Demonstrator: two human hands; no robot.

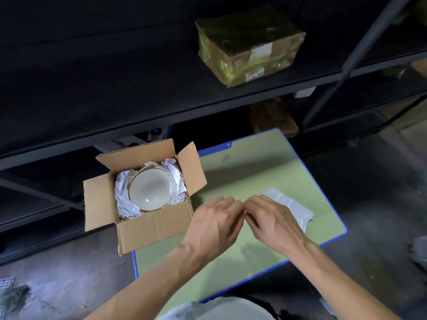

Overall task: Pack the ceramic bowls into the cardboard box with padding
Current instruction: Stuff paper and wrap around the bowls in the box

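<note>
Table [254,172] holds the open cardboard box [152,229], flaps spread for loading. Inside, a ceramic bowl [150,192] nests in crumpled paper [123,199], cushioned at its sides. Left hand [215,225] and right hand [275,222] meet by a flat paper sheet [298,211], likely more padding; whether they grip it is hidden.

Dim, soft-focus scene; glare on bowl [149,190]; dark shelving [92,65]; wide-angle bending.

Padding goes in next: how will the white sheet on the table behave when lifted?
Likely light and floppy: the white sheet lies flat, thin and creased on the table. Probably crumples easily, like the paper around the bowl.
</note>
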